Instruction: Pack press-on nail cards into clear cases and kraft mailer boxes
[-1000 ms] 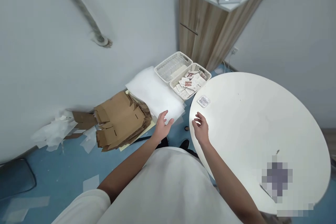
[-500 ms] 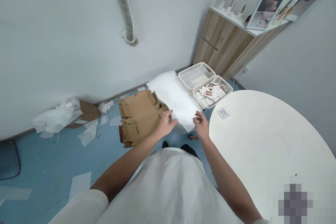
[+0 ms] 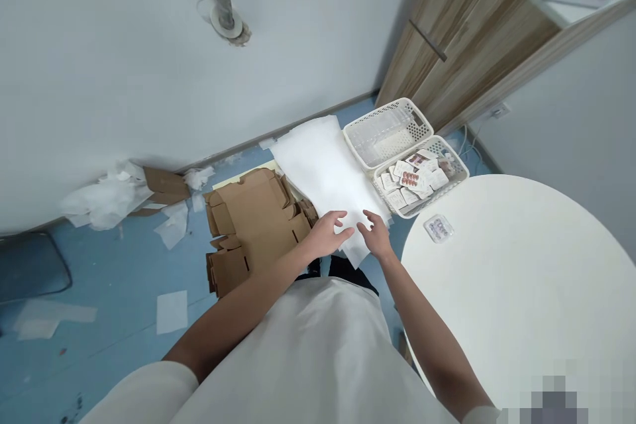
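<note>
Both hands hover over the near end of a stack of white foam sheets (image 3: 325,162), holding nothing. My left hand (image 3: 328,233) has its fingers apart and thumb stretched toward the right. Facing it, a short gap away, my right hand (image 3: 375,233) has its fingers spread and slightly curved. Whether either hand touches the sheets I cannot tell. Flattened brown cardboard boxes (image 3: 265,218) lie in a pile left of the sheets, beside my left forearm. To the right of the sheets stands a white basket (image 3: 417,205) full of small cards, some with reddish nail shapes.
Behind the card basket is another white basket (image 3: 368,159) with clear plastic pieces. A round white table (image 3: 521,278) stands at right, bearing a small clear case (image 3: 438,228). A wooden cabinet (image 3: 447,33) fills the back corner. Crumpled white wrapping (image 3: 106,199) lies along the wall.
My hands have moved closer together over the sheets. The view has tilted down and shifted, so the baskets and cabinet appear nearer. The sheets and boxes seem to lie as before.
</note>
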The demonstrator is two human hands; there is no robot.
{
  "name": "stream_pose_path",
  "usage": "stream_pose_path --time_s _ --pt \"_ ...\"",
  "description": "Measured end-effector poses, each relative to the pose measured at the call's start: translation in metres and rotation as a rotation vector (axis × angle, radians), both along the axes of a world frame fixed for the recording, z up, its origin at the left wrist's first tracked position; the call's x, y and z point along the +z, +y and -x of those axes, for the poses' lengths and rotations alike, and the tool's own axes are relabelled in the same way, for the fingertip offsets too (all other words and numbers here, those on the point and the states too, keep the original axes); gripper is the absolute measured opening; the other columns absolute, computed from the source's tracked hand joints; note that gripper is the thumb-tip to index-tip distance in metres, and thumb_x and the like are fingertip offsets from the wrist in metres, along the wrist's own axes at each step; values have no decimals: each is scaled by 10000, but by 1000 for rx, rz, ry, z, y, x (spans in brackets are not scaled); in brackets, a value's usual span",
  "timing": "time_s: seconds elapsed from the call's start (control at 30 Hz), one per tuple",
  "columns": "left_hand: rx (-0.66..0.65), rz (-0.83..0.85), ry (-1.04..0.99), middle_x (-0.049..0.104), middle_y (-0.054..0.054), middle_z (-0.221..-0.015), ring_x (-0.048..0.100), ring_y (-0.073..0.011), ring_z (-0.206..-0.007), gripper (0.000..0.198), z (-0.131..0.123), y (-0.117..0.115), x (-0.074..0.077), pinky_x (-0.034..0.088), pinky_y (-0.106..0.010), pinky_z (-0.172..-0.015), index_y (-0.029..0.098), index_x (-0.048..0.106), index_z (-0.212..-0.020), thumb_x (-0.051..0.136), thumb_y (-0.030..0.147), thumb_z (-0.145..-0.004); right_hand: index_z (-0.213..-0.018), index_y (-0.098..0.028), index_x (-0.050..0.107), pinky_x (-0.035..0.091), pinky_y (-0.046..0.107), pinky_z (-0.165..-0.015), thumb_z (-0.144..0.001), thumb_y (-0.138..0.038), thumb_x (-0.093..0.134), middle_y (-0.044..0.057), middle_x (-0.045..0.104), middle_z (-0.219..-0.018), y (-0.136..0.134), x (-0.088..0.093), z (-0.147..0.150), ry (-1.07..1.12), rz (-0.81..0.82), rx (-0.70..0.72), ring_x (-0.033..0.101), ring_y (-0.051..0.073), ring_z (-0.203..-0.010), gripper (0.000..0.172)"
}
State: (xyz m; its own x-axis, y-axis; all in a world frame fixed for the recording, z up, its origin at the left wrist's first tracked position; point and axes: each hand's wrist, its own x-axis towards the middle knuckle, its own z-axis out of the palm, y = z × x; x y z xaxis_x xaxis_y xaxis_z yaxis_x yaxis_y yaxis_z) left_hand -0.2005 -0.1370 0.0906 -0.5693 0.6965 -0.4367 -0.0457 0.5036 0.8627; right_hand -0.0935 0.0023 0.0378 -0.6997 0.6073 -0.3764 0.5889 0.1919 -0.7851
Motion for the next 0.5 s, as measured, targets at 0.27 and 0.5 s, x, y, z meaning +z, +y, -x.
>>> stream_pose_path --time_s 0.27,0.5 --pt "177 165 -342 429 -117 -1339 418 -283 -1213 557 41 71 -57 382 -365 -947 191 508 -1177 590 495 -717 -1291 -119 375 265 452 -1045 -762 -268 493 152 317 -1397 46 -49 65 0 -111 251 253 263 -1309 563" --pt "339 313 -378 430 -142 -1330 421 -260 -1210 553 47 84 -95 356 -360 -970 147 468 -1216 551 444 -757 -1328 -122 313 224 544 -1018 -751 -164 482 163 238 -1436 38 -72 67 -48 -202 458 134 306 -1342 603"
